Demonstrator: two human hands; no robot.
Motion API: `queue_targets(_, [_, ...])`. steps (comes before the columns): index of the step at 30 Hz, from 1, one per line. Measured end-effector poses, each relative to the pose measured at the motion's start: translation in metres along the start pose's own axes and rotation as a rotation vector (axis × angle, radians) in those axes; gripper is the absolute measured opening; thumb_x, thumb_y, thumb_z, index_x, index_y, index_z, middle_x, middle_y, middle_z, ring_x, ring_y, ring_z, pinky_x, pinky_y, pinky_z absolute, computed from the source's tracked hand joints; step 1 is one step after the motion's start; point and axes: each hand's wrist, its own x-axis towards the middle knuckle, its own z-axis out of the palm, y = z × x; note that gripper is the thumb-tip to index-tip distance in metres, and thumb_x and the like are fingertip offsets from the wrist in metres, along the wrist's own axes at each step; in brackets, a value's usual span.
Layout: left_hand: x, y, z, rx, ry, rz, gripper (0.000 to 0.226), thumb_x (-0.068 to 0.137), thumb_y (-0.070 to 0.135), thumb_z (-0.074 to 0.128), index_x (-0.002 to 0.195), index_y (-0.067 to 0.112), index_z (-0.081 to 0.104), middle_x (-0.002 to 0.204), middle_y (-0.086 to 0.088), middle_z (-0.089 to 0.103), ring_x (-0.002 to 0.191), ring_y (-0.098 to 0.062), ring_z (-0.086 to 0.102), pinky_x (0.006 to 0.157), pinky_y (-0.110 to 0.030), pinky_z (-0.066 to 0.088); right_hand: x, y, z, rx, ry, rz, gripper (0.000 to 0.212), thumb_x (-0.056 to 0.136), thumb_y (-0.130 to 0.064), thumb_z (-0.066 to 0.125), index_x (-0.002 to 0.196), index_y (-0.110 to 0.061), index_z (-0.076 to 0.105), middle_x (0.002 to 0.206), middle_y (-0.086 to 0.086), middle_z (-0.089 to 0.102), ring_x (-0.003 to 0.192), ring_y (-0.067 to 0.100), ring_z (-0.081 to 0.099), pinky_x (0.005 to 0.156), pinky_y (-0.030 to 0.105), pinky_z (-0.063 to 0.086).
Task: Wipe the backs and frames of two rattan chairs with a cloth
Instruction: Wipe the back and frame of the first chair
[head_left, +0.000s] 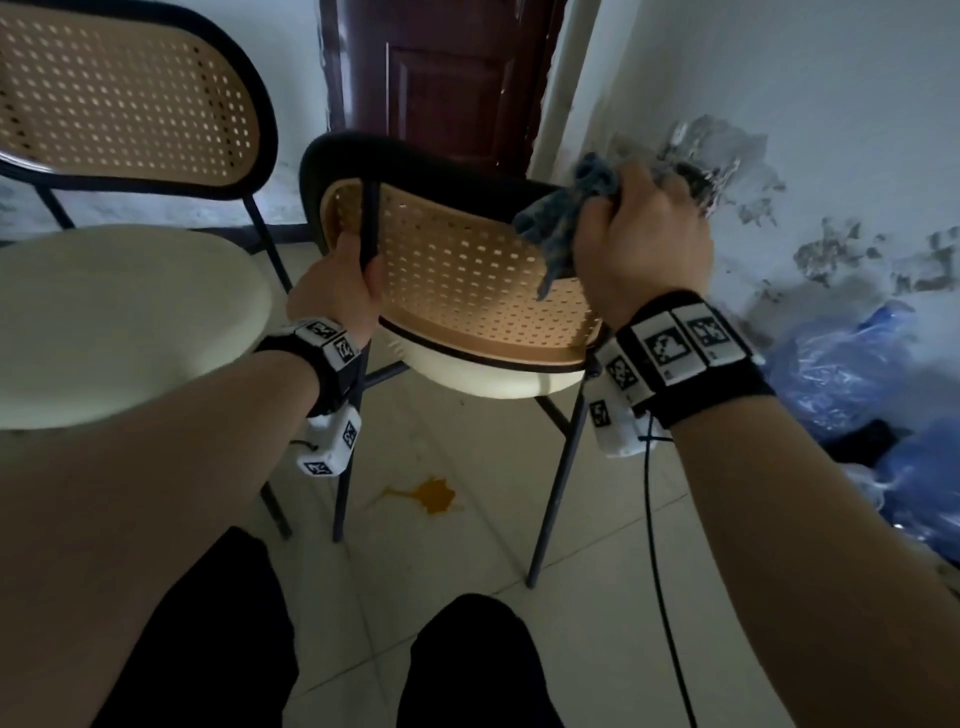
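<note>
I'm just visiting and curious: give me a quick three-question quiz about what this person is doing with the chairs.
1. True or false: the right hand grips a crumpled blue-grey cloth.
2. What does the left hand grip?
3. Where is the orange stain? A) white seat B) tiled floor C) door

Key: 1 true. 2 the black upright bar on the nearer rattan chair. 3 B.

Head camera looks steeply down, close over both forearms.
</note>
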Motion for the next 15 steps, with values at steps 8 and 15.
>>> queue_targets(8, [-0.005, 0.022, -0.043, -0.131, 0.018, -0.122, 0.018, 0.087, 0.031, 0.044, 0.095, 0.021, 0.057, 0.088, -0.005, 0.061, 0.085, -0.033, 0.062, 0.071, -0.036, 0.043, -0.006, -0.044, 0.007, -0.105, -0.18, -0.233, 0.039, 0.098, -0.027, 0.041, 0.134, -0.013, 0.042, 0.125, 0.02, 0.048, 0.085, 0.041, 0.062, 0.06, 0.036, 0.034])
queue_targets(15, [-0.021, 0.088, -0.077, -0.181, 0.308, 0.366, 0.032, 0.08, 0.019, 0.05, 0.111, 0.017, 0.058, 0.119, -0.006, 0.056, 0.112, -0.029, 0.05, 0.089, -0.04, 0.043, -0.017, -0.01, 0.001, -0.146, -0.185, -0.226, 0.054, 0.097, -0.037, 0.042, 0.147, -0.022, 0.029, 0.135, 0.02, 0.048, 0.081, 0.041, 0.064, 0.058, 0.038, 0.035])
